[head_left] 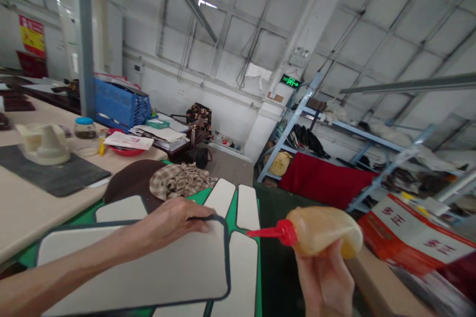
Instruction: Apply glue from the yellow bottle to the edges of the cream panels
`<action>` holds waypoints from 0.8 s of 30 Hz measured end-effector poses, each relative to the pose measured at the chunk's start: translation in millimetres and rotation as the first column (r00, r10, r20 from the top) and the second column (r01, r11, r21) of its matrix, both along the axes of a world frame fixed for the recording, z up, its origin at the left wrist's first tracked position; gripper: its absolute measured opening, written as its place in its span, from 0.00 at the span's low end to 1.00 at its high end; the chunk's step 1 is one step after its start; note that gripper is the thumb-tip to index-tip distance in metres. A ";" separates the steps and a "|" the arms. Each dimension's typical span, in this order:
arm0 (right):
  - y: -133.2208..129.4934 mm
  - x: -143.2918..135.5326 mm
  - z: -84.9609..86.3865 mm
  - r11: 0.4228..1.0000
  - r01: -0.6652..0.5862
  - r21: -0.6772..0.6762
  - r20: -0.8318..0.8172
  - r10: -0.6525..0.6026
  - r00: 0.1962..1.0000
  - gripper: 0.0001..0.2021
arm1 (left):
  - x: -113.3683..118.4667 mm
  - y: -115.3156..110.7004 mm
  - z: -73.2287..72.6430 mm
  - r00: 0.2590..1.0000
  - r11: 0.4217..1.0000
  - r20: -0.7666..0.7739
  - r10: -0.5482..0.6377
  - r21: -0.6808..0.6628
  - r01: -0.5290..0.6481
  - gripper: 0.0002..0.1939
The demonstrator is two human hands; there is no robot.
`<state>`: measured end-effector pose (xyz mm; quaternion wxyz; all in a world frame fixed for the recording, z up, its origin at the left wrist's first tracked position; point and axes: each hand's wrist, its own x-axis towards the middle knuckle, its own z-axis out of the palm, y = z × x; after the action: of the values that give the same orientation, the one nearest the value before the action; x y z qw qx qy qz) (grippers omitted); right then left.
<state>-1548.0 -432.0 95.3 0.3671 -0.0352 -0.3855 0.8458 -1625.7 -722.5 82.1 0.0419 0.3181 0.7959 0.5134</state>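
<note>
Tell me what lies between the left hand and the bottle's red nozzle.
In the head view: the dark edge of the held panel, then the green surface with pale panels lying on it.

A blue-lidded jar (85, 129) stands near a blue plastic crate (118, 102). A green exit sign (290, 81) glows near metal shelving (286, 131).

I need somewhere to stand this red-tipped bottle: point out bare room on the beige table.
Free: beige table between the black mat and the table's near edge. Crowded: around the jar, red tray and blue crate; white panels crowd the green surface.
</note>
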 end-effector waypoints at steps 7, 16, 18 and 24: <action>25.7 53.1 11.9 0.998 0.055 0.017 0.048 -0.055 0.997 0.38 | 66.9 75.5 -42.3 0.862 0.972 0.450 -0.235 0.122 0.201 0.31; 59.6 92.8 -4.3 0.991 0.110 -0.074 0.067 -0.105 0.992 0.29 | 136.1 133.7 -119.9 0.606 0.904 0.674 -0.423 0.263 0.338 0.30; 66.1 98.8 -6.5 0.991 0.098 -0.088 0.053 -0.093 0.994 0.28 | 139.9 133.2 -105.8 0.623 0.889 0.639 -0.451 0.259 0.377 0.28; 79.6 100.6 -8.1 0.986 0.075 -0.149 -0.030 -0.080 0.996 0.24 | 102.7 132.2 -29.5 0.864 0.911 0.321 -0.389 -0.006 0.412 0.24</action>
<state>-1447.4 -352.4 87.2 0.4031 -0.0620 -0.3136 0.8575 -1523.0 -590.3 52.7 0.2848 0.3893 0.7142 0.5072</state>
